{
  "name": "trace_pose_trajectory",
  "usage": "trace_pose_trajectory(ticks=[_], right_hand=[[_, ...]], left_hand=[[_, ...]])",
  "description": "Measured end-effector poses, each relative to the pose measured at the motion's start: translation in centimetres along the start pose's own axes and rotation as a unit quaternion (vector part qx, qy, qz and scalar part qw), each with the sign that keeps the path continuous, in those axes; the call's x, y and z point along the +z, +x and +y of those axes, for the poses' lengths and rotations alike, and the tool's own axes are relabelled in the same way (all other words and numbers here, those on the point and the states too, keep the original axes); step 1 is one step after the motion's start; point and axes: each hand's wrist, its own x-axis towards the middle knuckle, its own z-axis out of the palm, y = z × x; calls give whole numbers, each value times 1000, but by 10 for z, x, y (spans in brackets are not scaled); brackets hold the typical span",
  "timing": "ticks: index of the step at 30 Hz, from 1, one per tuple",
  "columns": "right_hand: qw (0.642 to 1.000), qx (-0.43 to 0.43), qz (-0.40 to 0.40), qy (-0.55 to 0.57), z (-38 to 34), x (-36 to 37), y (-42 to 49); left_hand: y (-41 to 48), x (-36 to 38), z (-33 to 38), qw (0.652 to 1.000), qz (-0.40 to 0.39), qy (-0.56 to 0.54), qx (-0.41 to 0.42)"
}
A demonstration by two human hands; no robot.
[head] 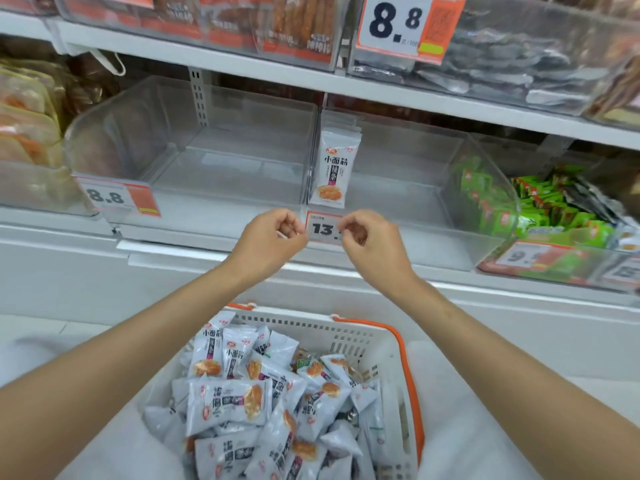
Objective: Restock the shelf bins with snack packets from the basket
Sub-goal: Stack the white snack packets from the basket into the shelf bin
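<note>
- the left hand [273, 237] and the right hand [372, 240] hover side by side at the front lip of the shelf [194, 237], either side of the price tag [323, 229] marked 13. the right one covers the tag's 3 o'clock edge.
- each grip is curled, thumb near forefinger. whether the fingers pinch the tag or hold nothing cannot be told.
- the snack packets [228, 400] lie heaped in the basket [410, 368] at 6 o'clock of the hands, well below them.
- an upright stack [333, 168] of the same packets stands in the right bin [415, 188], at 12 o'clock of the tag and against the bin's 9 o'clock wall.
- the left bin [194, 161], at 10 o'clock of the hands, looks bare.
- the step in hand seems to be tidying the bin front, with most of the filling yet to do.
- to do it well, the person should leave the tag square and readable, then reach to 6 o'clock and gather several packets turned the same way, since the heap is jumbled.
- the packets should go in upright, print forward, and pressed against the stack, with the row growing toward 3 o'clock so it does not topple.
- the bags look slick, so both hands should clamp the bundle from its ends.
- the green packets [540, 209] at 3 o'clock look like a different item and should stay apart.
</note>
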Motion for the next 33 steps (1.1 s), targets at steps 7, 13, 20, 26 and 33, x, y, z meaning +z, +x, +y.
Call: trace_pose_trajectory(ticks=[7,13,20,26,33], right_hand=[[909,110,-376,-144,67,73,-85],[812,220,-523,-139,83,135,-144],[864,221,-436,-123,70,153,-153],[917,51,-353,-180,15,91,-96],[946,149,-288,10,2,33,-65]], left_hand=[[-39,16,-69,957,-191,136,-169],[-37,23,-87,939,-235,181,-176],[-39,19,-87,931,-268,168,-181],[-43,16,-83,908,-336,232,-94],[-55,17,-73,913,-368,150,-87]])
